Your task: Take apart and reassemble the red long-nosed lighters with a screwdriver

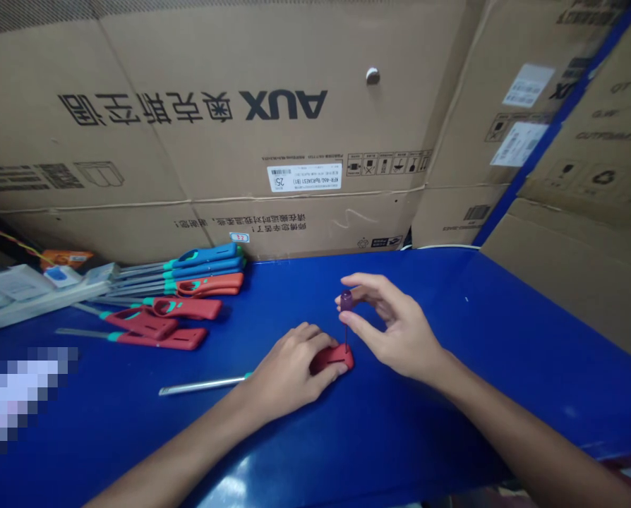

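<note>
On the blue table lies a red long-neck gas lighter (323,361), its metal tube pointing left. My left hand (294,363) is closed around the lighter's red handle and covers much of it. Over the handle's right end stands a small screwdriver (346,300) with a purple handle and thin dark shaft, close to upright. The thumb and fingers of my right hand (394,321) pinch its purple handle. The shaft's tip meets the end of the red handle; exactly what it sits in is too small to make out.
Several more lighters in blue (209,257), orange (214,283) and red (161,339) lie at the left. Beyond them is a power strip (87,282) with plugs. A large cardboard box (214,42) walls off the back; more cardboard (574,261) stands at the right.
</note>
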